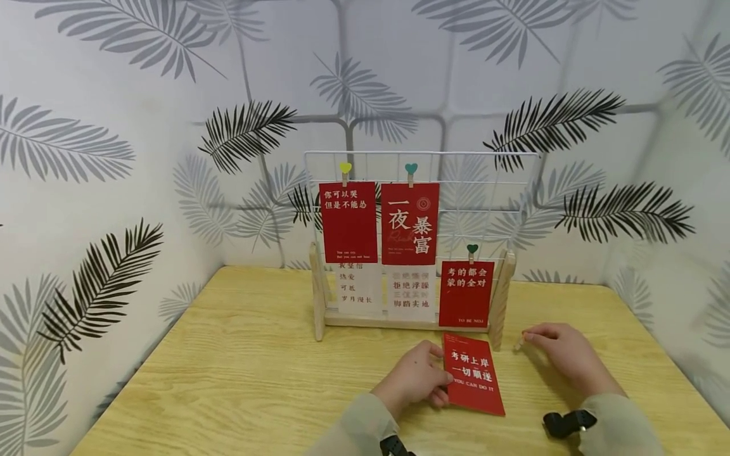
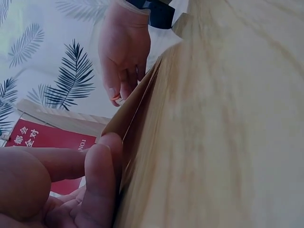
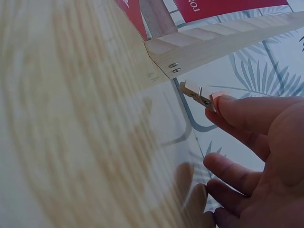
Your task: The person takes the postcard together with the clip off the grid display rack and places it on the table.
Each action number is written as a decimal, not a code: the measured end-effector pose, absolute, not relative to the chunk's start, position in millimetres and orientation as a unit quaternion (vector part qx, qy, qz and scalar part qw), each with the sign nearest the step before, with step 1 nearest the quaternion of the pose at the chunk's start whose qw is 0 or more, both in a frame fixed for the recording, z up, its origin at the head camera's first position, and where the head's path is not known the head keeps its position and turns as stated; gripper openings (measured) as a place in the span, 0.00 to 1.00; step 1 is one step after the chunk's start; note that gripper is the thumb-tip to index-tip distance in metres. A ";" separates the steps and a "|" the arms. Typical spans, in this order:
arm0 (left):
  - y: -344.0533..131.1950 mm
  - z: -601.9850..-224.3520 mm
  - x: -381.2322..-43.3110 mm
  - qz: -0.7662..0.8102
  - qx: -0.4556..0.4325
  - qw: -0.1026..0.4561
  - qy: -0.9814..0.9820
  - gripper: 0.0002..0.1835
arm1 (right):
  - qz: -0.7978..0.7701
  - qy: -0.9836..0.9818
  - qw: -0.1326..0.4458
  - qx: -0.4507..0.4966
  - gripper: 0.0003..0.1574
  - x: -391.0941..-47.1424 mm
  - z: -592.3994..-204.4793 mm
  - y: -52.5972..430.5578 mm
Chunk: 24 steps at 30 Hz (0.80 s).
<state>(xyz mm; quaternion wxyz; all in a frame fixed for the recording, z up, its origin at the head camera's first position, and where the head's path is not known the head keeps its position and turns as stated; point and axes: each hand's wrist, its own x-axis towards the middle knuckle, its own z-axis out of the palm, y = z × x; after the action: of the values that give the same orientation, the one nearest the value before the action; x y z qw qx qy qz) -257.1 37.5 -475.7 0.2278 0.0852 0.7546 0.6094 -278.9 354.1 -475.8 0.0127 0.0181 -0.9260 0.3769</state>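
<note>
A red card (image 1: 470, 373) with white characters lies at a slant in front of the rack. My left hand (image 1: 415, 375) pinches its left edge, which the left wrist view shows tipped up a little from the table. To the right of the card, my right hand (image 1: 564, 354) pinches a small wooden clothespin (image 3: 195, 94) between thumb and forefinger, beside the rack's right foot. Orange shows at the clothespin's pinched end; its shape is hidden by the fingertips. The other fingers of that hand are loosely bent.
A white wire-grid rack (image 1: 485, 183) on a wooden stand (image 1: 376, 322) stands at the back. Clothespins with hearts hold a left card (image 1: 349, 228), a middle card (image 1: 410, 253) and a lower right card (image 1: 464, 297). Patterned walls enclose the wooden table (image 1: 228, 380).
</note>
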 end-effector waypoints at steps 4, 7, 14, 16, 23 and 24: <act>39.2 -475.9 -255.6 0.619 0.087 0.217 0.749 0.18 | 0.366 -0.930 0.008 0.016 0.22 -280.3 -479.7 356.7; 38.6 -475.6 -255.3 0.623 0.090 0.215 0.747 0.18 | 0.355 -0.935 0.005 0.013 0.20 -282.0 -481.0 358.5; 32.3 -474.8 -258.8 0.604 0.092 0.209 0.764 0.15 | 0.303 -0.952 0.032 0.030 0.14 -286.2 -482.5 359.0; 30.9 -474.9 -259.4 0.597 0.094 0.209 0.769 0.14 | 0.292 -0.955 0.035 0.032 0.14 -285.7 -482.5 358.0; 31.5 -472.7 -258.4 0.587 0.101 0.208 0.776 0.12 | 0.271 -0.961 0.044 0.035 0.14 -283.3 -480.2 357.1; 31.4 -472.7 -258.0 0.586 0.101 0.207 0.777 0.12 | 0.270 -0.961 0.047 0.036 0.13 -283.1 -480.9 357.0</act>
<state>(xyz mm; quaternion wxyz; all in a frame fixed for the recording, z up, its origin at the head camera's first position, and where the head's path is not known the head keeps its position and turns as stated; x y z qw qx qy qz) -258.0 31.4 -472.7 0.2069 0.1005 0.7767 0.5863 -283.1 357.0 -480.9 0.0467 0.0363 -0.9610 0.2700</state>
